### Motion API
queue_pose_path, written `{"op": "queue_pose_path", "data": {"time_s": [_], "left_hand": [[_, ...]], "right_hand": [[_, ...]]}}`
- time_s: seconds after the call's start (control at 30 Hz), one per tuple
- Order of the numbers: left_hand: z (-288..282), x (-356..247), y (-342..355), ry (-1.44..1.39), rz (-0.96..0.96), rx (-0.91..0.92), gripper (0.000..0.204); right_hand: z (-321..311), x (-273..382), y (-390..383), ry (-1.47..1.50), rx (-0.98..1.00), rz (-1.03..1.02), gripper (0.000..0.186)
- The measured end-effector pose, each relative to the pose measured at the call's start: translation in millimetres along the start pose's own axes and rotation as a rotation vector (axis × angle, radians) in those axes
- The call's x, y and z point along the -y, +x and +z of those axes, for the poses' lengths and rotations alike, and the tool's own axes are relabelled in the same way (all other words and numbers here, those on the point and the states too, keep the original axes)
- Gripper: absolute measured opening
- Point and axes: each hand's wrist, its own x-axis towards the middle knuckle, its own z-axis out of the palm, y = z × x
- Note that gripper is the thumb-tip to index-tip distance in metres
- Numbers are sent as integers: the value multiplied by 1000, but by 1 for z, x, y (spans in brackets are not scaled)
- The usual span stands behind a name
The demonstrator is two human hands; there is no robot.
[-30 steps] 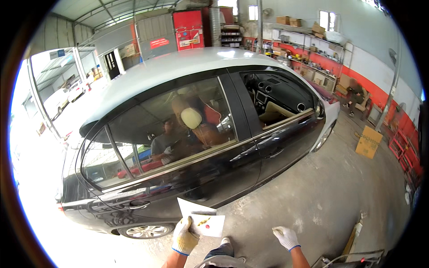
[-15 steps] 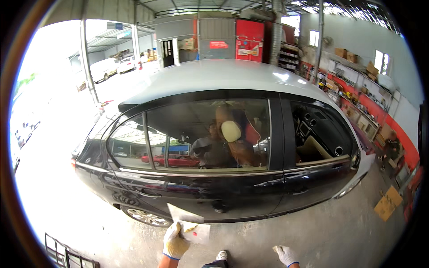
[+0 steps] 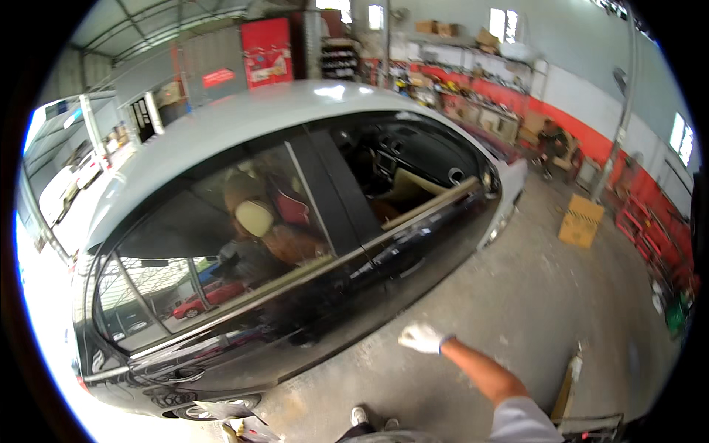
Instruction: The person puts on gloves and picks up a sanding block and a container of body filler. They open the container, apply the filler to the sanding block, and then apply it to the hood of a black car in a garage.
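My left hand (image 3: 233, 432), in a pale work glove, is at the lower edge and mostly cut off. It grips thin flat grey plates (image 3: 221, 410), which stand out in front of the dark car's rear wheel (image 3: 193, 411). In the earlier view a yellowish paste and a red dot show on one plate. My right hand (image 3: 422, 338), in a white glove with a blue cuff, is stretched forward over the concrete floor beside the front door (image 3: 413, 277). Its fingers look loosely bent and a little blurred, with nothing visible in them.
The car (image 3: 244, 295) fills the left and middle, its front window down. A cardboard box (image 3: 581, 221) stands on the floor (image 3: 532, 295) at right. Red metal frames (image 3: 650, 229) lean along the right wall. Loaded shelves (image 3: 473, 96) line the back. A long board (image 3: 567, 384) lies lower right.
My view has swung to the right. My right arm has reached farther forward and up in view. My left hand and the plates have sunk toward the lower edge.
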Motion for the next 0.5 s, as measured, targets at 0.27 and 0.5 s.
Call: {"op": "queue_pose_path", "data": {"time_s": [0.27, 0.5], "left_hand": [[40, 17, 36, -40, -58, 76, 15], [7, 65, 9, -920, -164, 178, 29]], "right_hand": [[-105, -37, 54, -399, -177, 13, 54], [-109, -91, 131, -460, -30, -71, 54]]}}
